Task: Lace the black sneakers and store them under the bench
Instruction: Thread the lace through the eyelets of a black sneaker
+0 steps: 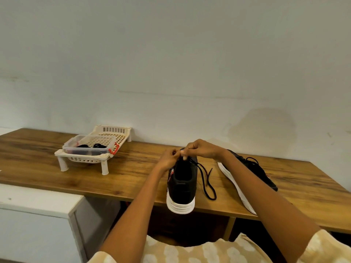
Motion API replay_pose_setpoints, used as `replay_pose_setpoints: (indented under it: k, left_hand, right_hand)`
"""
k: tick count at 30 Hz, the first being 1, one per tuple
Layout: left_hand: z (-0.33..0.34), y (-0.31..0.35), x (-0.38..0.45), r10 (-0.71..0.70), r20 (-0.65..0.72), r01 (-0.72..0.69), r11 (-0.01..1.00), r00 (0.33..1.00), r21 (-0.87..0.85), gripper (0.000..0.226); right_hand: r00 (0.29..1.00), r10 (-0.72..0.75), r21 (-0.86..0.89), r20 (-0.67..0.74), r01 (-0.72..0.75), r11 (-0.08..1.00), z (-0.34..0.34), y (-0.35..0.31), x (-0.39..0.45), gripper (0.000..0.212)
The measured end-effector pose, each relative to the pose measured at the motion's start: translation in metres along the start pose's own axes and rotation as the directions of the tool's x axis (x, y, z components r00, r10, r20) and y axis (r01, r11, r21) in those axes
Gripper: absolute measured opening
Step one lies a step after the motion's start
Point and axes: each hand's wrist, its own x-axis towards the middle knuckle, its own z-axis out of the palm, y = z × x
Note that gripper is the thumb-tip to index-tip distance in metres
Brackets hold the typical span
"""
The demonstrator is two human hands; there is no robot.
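Note:
A black sneaker (183, 184) with a white sole stands on the wooden table (121, 175), heel toward me and hanging slightly over the front edge. My left hand (168, 158) and my right hand (201, 149) meet above its tongue, each pinching the black lace (206, 179), whose loose loop trails down the shoe's right side onto the table. A second black sneaker (252, 168) lies tipped on its side to the right, white sole facing left, laces in place, partly hidden behind my right forearm.
A cream plastic slatted rack (83, 160) on short legs stands at the back left, carrying a clear lidded box (89, 147) with dark laces inside. A white cabinet (36, 204) sits lower left. The wall rises right behind the table.

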Motion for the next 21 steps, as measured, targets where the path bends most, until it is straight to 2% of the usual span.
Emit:
replay_pose_setpoints:
  k: [2, 5, 7, 9, 13, 17, 21]
  left_hand:
    - [0.007, -0.004, 0.005, -0.004, -0.095, 0.005, 1.000, 0.995, 0.014, 0.032]
    - [0.016, -0.002, 0.012, -0.094, -0.286, 0.100, 0.995, 0.954, 0.006, 0.030]
    - [0.017, 0.004, 0.010, -0.103, -0.331, 0.113, 0.994, 0.938, 0.012, 0.025]
    - [0.016, 0.006, 0.007, -0.078, -0.312, 0.085, 0.996, 0.947, 0.010, 0.028]
    - [0.011, 0.007, 0.006, -0.076, -0.200, 0.074, 0.997, 0.977, -0.020, 0.025]
    - [0.005, 0.008, 0.011, -0.065, -0.086, 0.070, 0.996, 0.994, 0.052, 0.027]
    - [0.000, 0.005, 0.011, -0.157, -0.040, 0.147, 0.973, 0.987, -0.178, 0.022]
  right_hand:
    - [0.999, 0.040, -0.014, -0.005, -0.040, 0.999, -0.001, 0.000, 0.000, 0.033]
    - [0.996, 0.061, -0.185, -0.070, -0.073, 0.980, -0.001, 0.006, 0.004, 0.022]
    - [0.992, 0.079, -0.274, -0.098, -0.103, 0.956, 0.003, 0.011, 0.006, 0.025]
    - [0.985, 0.097, -0.286, -0.139, -0.134, 0.949, 0.004, 0.015, 0.008, 0.034]
    - [0.980, 0.083, -0.303, -0.182, -0.136, 0.943, 0.001, 0.022, 0.005, 0.030]
    - [0.982, 0.029, -0.334, -0.188, -0.092, 0.938, 0.001, 0.026, 0.001, 0.030]
    - [0.984, -0.031, -0.222, -0.175, -0.009, 0.975, -0.001, 0.032, -0.007, 0.024]
